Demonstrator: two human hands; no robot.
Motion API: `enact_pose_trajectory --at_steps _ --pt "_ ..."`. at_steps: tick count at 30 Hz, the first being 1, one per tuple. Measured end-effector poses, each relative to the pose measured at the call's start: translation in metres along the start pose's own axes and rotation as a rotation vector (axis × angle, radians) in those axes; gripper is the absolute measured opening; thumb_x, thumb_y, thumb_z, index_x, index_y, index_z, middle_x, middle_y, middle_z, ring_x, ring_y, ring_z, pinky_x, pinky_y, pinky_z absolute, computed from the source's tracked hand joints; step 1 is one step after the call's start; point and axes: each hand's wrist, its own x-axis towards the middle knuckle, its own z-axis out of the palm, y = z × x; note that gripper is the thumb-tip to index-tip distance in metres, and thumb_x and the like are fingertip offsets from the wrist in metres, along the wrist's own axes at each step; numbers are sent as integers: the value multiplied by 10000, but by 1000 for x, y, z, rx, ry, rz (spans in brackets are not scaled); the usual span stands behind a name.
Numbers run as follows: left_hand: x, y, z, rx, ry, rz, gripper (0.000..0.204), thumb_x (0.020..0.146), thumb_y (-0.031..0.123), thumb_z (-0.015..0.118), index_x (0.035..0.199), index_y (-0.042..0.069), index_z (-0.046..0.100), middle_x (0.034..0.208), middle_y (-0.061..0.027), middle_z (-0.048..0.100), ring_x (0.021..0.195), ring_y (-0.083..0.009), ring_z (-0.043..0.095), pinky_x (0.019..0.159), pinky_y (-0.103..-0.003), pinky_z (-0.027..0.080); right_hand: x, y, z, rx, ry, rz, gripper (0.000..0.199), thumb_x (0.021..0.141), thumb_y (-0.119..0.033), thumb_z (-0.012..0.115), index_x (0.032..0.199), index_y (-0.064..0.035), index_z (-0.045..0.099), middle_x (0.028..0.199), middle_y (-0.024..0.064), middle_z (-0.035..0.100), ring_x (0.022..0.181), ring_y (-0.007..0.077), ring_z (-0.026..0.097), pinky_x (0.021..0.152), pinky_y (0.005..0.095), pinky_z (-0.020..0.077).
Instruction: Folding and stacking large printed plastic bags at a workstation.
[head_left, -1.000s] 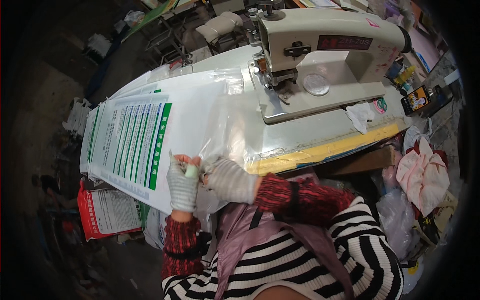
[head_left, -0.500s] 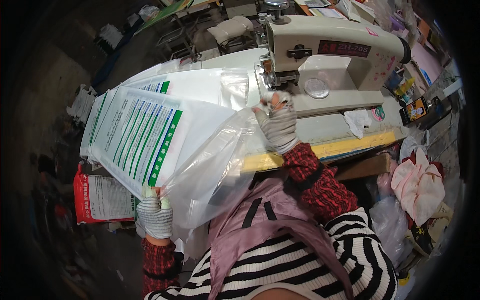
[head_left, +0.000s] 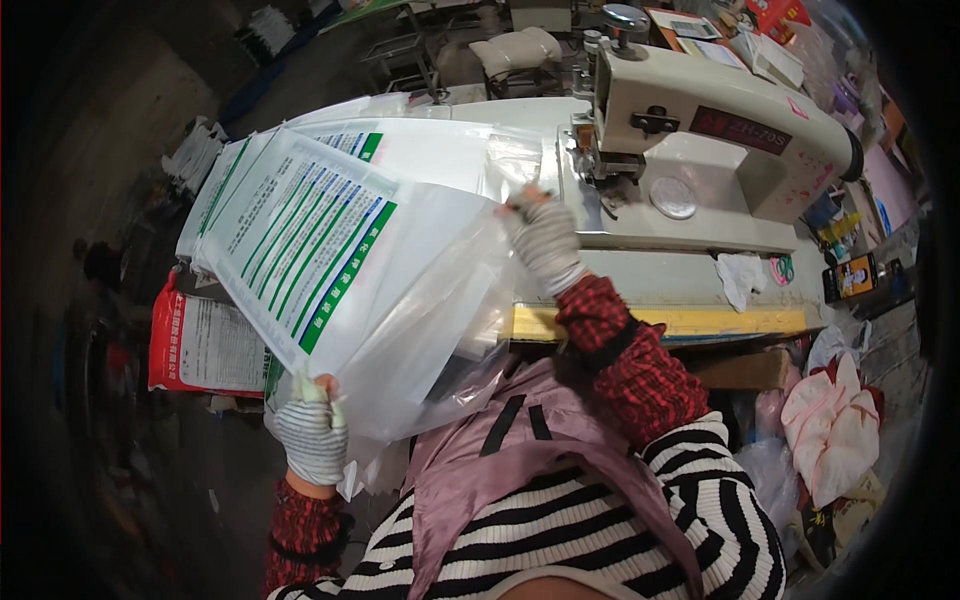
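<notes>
Left grip pinches printed sack by its near edge; right grip, blurred, apparently pinches its clear edge. Sack overlaps stacked sacks on tabletop; sewing machine close beyond right.

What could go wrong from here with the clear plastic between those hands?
1. The clear plastic hangs in loose folds between the left hand and right hand, so it might crease or slip.
2. The printed sheet lies askew over a pile, so a tug could shift the sheets below.
3. The right hand is near the machine; its glove might snag.
</notes>
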Motion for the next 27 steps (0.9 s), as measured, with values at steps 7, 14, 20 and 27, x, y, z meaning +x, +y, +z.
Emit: enact_pose_trajectory --at_steps 7,14,20,27 --pt "-35 3 -19 161 -269 76 305 746 41 568 1047 -6 577 575 -110 549 457 -289 535 438 -403 411 36 -52 11 -434 143 -615 149 832 -187 559 920 -111 652 1036 128 626 973 307 566 886 420 416" --pt "11 11 -62 349 -160 -41 297 788 109 540 1075 31 544 900 -164 579 852 -308 570 676 -461 458 2 -67 29 -571 -329 -575 121 742 -92 559 811 -120 655 753 92 641 770 263 625 704 375 497" --pt "-20 28 93 66 -534 -126 310 785 125 542 1078 35 587 890 -200 626 817 -352 617 763 -396 508 -51 -98 30 -559 -371 -624 91 755 -124 563 810 -79 620 763 111 616 807 274 619 748 372 488" --pt "-64 -87 39 217 -595 -121 291 840 144 490 1071 2 594 977 -218 624 885 -343 611 843 -369 488 -90 -47 7 -462 -503 -569 121 705 -47 543 811 -93 580 724 98 568 740 277 587 695 391 472"
